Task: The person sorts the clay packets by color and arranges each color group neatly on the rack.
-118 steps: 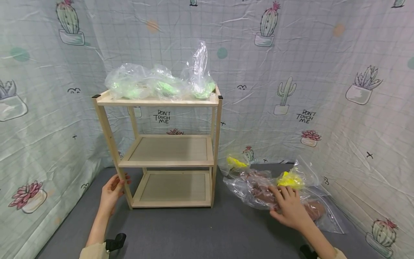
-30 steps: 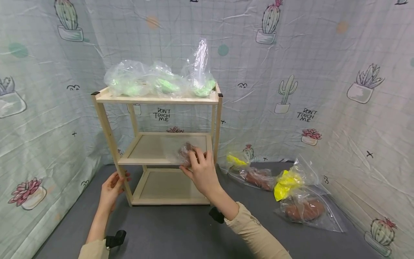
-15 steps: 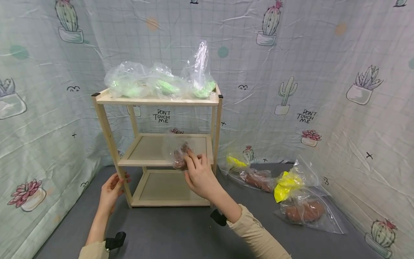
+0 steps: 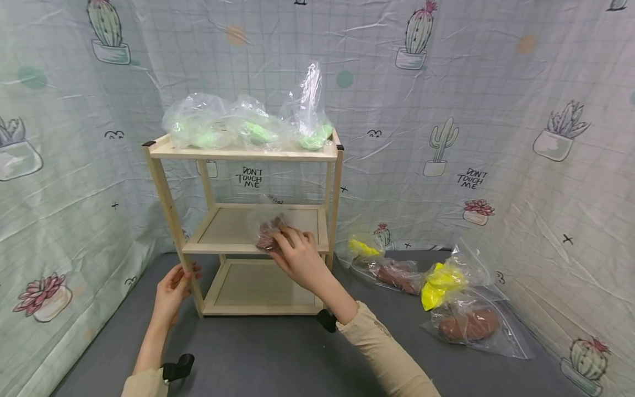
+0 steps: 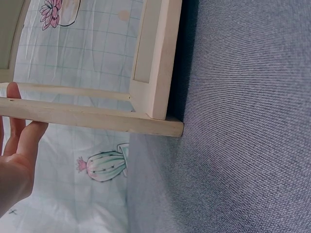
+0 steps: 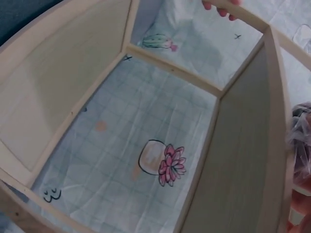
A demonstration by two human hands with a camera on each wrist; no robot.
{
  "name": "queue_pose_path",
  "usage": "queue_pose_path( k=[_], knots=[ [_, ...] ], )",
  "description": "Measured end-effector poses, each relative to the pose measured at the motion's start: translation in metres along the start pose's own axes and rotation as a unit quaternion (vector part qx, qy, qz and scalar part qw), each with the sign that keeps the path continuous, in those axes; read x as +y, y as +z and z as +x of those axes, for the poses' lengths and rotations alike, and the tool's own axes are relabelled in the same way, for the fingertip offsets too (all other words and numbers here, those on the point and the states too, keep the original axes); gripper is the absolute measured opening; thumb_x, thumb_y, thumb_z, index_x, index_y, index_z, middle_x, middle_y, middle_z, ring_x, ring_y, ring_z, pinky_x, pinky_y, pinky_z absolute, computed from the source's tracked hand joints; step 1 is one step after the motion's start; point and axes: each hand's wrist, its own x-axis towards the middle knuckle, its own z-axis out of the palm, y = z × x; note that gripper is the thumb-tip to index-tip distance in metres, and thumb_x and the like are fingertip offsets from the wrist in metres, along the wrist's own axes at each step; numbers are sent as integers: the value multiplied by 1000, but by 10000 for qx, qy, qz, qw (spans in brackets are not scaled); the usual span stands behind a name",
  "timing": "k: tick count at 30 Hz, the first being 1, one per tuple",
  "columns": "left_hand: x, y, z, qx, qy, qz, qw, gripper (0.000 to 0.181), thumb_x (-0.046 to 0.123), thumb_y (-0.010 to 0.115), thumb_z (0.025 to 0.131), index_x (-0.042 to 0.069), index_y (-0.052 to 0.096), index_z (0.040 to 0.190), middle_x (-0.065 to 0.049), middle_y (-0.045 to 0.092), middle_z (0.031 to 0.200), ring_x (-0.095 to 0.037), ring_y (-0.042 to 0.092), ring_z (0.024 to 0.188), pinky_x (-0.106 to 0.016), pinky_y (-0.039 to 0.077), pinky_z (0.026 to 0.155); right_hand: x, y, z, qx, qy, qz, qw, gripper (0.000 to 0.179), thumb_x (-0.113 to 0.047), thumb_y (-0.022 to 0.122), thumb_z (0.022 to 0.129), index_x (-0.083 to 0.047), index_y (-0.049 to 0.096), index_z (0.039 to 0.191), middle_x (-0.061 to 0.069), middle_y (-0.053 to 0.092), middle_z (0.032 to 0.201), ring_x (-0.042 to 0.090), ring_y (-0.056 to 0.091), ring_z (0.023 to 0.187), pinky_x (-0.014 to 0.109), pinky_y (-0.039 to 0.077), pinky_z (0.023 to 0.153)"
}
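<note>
Pinching a clear plastic bag with a brown lump inside [image 4: 266, 238], the right hand [image 4: 300, 259] is at the front edge of the middle shelf of a three-tier rack made of pale wood [image 4: 240, 156]. Its fingertips and thumb meet on the near side of this bag, which lies over the shelf's front part; whether it touches the board, I cannot tell. The left hand [image 4: 171, 292] grips the rack's left front post below the middle shelf, with the thumb and fingers bent around the wood (the left wrist view shows this well).

On the top shelf sit three clear plastic bags with light green contents [image 4: 260, 134], side by side. To the right of the rack, on the dark grey cloth surface [image 4: 258, 358], lie a small bag with a yellow piece [image 4: 364, 247], a bag with a brown piece [image 4: 398, 277], a bigger bright yellow bundle [image 4: 439, 285] and, nearest to the person, a flat zip bag with a rounded brown piece [image 4: 468, 324].
</note>
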Motion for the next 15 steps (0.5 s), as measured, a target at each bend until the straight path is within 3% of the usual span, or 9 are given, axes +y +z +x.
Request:
queue_pose_path(
  k=[15],
  knots=[
    [-2, 0, 0, -42, -18, -10, 10000, 29, 13, 44, 93, 13, 52, 120, 19, 62, 99, 5, 60, 89, -15, 48, 66, -25, 15, 35, -984, 119, 181, 9949, 40, -39, 41, 94, -20, 44, 128, 0, 52, 121, 17, 55, 105, 38, 38, 86]
  ],
)
